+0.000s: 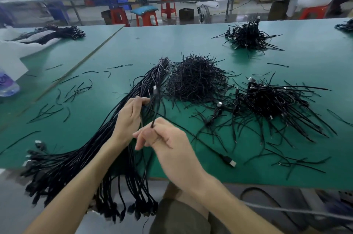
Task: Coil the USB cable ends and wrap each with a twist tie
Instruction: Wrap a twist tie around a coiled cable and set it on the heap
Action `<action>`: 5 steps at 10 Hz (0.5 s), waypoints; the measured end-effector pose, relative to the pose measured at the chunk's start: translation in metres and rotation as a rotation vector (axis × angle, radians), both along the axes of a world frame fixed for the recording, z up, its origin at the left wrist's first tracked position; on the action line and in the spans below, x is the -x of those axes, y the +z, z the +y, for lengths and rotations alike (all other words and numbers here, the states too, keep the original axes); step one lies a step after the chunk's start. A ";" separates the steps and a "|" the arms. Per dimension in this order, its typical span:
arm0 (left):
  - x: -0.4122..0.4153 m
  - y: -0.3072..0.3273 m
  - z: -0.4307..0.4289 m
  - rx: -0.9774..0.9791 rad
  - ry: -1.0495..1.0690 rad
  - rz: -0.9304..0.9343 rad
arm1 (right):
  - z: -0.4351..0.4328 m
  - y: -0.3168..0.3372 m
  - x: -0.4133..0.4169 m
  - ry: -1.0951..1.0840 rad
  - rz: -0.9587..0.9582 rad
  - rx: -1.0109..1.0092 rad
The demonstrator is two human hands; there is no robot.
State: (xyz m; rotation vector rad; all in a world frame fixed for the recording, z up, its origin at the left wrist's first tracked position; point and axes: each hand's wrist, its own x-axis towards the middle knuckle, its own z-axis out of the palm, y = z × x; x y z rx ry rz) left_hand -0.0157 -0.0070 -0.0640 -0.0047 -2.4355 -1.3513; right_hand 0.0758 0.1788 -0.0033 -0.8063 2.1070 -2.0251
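A thick bundle of black USB cables [91,149] runs from the table's near left edge up to the middle, with plugs hanging over the edge. My left hand [129,117] grips one cable out of that bundle. My right hand [164,138] pinches the same cable [155,107] just below, its plug end [155,89] pointing upward. Another stretch of cable leads right along the table to a USB plug [230,161]. A heap of black twist ties [194,79] lies just beyond my hands. A pile of coiled, tied cables [271,100] lies to the right.
A second pile of tied cables [248,37] sits far right on the green table [133,46]. Loose ties [74,90] are scattered to the left. A water bottle [7,84] stands at the left edge. Red stools [147,18] and another workbench stand beyond.
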 end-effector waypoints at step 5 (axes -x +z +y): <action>0.014 -0.005 -0.003 0.104 0.029 0.008 | -0.001 -0.007 -0.012 -0.075 0.087 -0.095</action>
